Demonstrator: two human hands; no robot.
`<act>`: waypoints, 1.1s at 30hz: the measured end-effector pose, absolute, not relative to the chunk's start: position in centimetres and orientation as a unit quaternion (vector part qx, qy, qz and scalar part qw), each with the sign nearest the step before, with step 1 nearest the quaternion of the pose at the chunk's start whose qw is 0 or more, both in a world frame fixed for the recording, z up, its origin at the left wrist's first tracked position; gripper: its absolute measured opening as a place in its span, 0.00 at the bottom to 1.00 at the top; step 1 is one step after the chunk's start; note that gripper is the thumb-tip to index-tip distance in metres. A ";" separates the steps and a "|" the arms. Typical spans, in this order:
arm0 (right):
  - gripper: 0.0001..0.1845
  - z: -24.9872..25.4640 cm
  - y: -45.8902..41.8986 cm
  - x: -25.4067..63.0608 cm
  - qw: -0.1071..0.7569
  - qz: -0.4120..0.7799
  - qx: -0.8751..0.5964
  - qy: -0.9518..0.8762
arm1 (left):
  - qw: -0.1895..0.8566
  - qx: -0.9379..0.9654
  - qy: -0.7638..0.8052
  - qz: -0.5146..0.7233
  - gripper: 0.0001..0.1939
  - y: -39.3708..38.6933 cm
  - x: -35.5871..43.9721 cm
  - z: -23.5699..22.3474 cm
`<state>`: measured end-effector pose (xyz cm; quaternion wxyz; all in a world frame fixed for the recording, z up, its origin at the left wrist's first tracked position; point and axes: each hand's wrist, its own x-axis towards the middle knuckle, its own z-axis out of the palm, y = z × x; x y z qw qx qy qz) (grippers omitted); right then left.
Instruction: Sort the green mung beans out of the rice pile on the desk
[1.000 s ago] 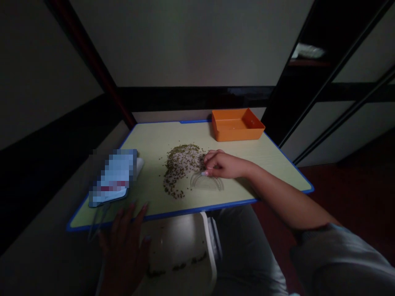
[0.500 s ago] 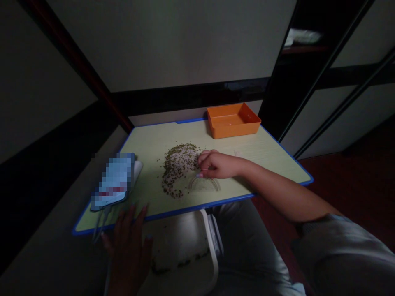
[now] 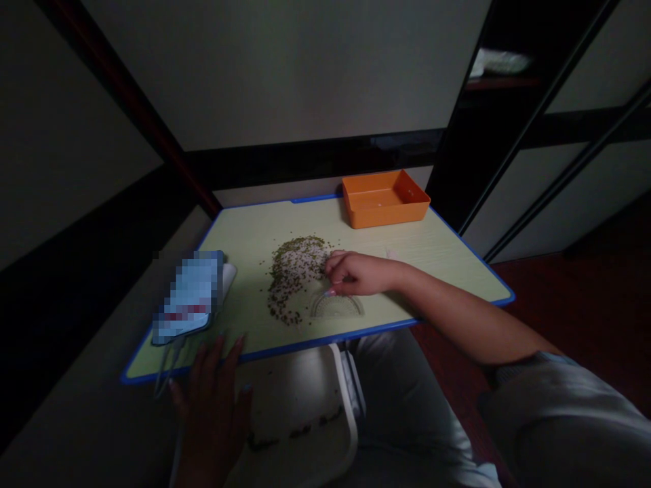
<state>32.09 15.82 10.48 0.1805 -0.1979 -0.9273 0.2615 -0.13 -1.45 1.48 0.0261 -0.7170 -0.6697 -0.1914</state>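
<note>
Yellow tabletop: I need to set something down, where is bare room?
Bare: back left, between left edge and scattered bits; far right, between orange tray and right forearm. Crowded: middle (bits, protractor, right hand); near left (device, left hand).

the bench [image 3: 442,261] has a pale yellow top edged in blue. an orange tray [image 3: 389,217] sits at its far edge, right of the middle. small green, brown and pale seeds [image 3: 300,264] lie loose near the centre, curving toward the near edge. just right of their near end, a clear protractor [image 3: 338,308] lies flat, its straight side nearest the front. a phone [image 3: 188,295], its screen blurred, is at the left edge beside a white object [image 3: 228,276].
</note>
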 end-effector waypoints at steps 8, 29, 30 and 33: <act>0.21 10.1 15.2 31.3 0.183 0.247 -0.166 -0.937 | 0.024 -0.712 -0.669 -0.210 0.30 -1.4 0.1 1.4; 0.20 10.3 15.4 31.9 0.150 0.266 -0.163 -0.938 | 0.011 -0.710 -0.677 -0.194 0.31 -1.5 0.0 1.7; 0.20 10.2 15.4 31.9 0.150 0.257 -0.175 -0.939 | 0.012 -0.710 -0.677 -0.194 0.31 -1.5 0.1 1.8; 0.20 10.1 15.6 32.1 0.150 0.239 -0.198 -0.939 | 0.011 -0.709 -0.678 -0.195 0.30 -1.5 0.1 1.9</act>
